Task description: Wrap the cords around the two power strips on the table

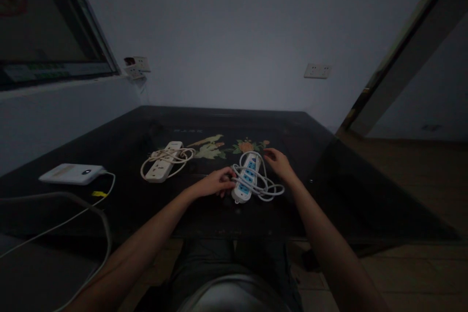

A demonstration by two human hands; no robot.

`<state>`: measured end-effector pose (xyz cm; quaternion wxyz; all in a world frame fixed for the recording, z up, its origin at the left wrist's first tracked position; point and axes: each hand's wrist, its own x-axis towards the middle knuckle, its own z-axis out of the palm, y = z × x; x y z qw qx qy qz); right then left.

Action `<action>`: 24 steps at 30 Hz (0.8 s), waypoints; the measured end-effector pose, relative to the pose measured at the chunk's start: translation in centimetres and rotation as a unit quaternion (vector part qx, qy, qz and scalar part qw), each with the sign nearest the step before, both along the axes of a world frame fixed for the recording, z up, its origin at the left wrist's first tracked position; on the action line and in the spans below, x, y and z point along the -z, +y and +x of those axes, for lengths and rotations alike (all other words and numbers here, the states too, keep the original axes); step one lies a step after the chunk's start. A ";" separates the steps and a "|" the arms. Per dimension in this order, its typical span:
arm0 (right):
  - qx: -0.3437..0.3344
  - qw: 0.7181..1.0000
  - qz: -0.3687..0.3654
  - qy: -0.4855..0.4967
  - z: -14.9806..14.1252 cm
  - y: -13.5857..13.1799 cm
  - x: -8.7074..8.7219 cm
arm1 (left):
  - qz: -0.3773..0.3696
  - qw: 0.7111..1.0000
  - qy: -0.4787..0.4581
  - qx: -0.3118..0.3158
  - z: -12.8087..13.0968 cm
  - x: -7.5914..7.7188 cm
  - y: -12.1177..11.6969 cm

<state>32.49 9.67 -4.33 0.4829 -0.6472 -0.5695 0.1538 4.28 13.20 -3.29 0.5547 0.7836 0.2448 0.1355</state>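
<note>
A white power strip with blue socket faces (248,178) lies at a slant on the dark table, its grey cord (272,189) looped loosely over and beside it. My left hand (218,182) is at its left edge, fingers curled closed around a part of the cord; the exact piece between the fingertips is hard to make out in the dim light. Beside the far right end of the strip is my right hand (277,161), fingers slightly bent and apart, with nothing visible in them. Another power strip, cream white (161,168), lies to the left with its own cord wound across it.
The dark glossy table (204,214) bears a bird and flower picture (245,146). On its left lies a white box-like device (72,174) with a thin white cable (78,214) and a yellow tag (99,194). Wall sockets (317,70) are behind the table.
</note>
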 end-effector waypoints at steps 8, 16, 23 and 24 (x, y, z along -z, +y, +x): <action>-0.085 0.995 0.029 -0.037 -2.8 -1.1 -4.1 | 0.066 0.982 -0.053 -0.170 0.1 0.7 2.9; -0.132 0.978 -0.057 -0.154 -6.8 -0.3 -5.3 | 0.120 0.973 0.000 -0.196 3.1 -0.1 3.8; -0.157 0.962 -0.091 -0.205 -7.8 -0.9 -4.8 | 0.142 0.969 0.031 -0.201 3.7 1.0 3.5; -0.166 0.960 -0.090 -0.206 -8.0 -1.0 -4.7 | 0.140 0.970 0.033 -0.198 3.6 1.0 3.4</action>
